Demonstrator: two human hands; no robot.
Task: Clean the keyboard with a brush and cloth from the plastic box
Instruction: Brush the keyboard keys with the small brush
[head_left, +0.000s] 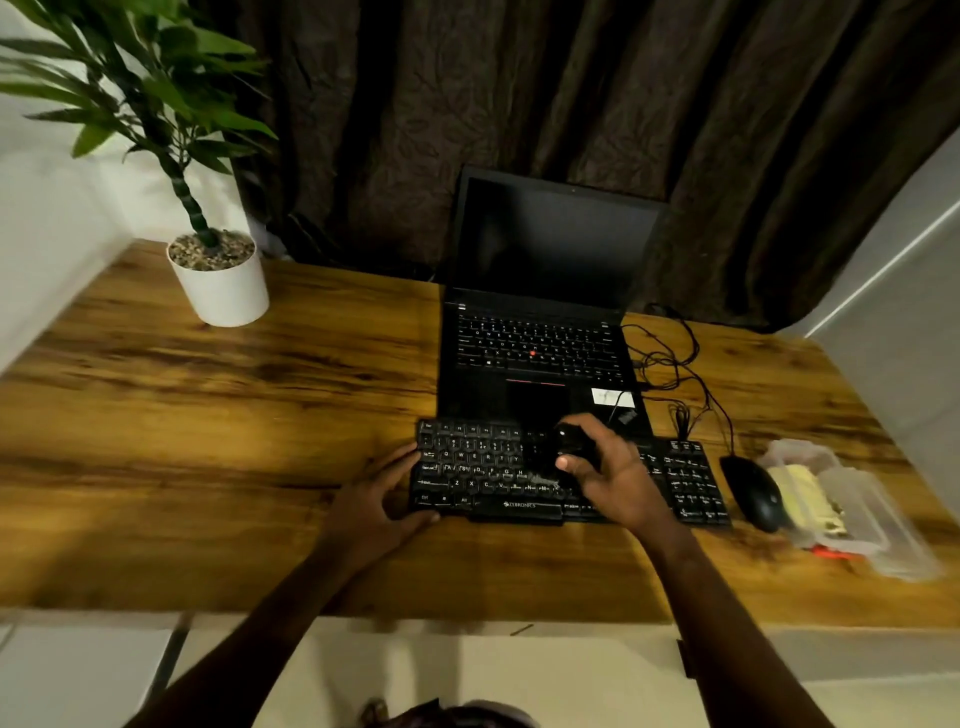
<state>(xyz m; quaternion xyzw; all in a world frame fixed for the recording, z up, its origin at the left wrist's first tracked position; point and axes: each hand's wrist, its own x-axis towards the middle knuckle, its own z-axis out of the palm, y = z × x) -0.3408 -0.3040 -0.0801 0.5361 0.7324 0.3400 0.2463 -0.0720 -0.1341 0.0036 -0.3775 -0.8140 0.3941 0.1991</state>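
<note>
A black keyboard (483, 470) lies on the wooden table (208, 441) in front of a laptop. My left hand (379, 499) grips the keyboard's left end, thumb at the front edge. My right hand (613, 475) hovers over the keyboard's middle, fingers closed around a dark brush (571, 441) whose blurred bristles reach the keys. A clear plastic box (852, 499) sits open at the right with a yellowish cloth (805, 493) inside.
An open black laptop (540, 332) stands behind the keyboard. A black mouse (756, 491) lies between keyboard and box, its cables (670, 364) looping beside the laptop. A white potted plant (221, 280) stands at the back left. Dark curtains hang behind.
</note>
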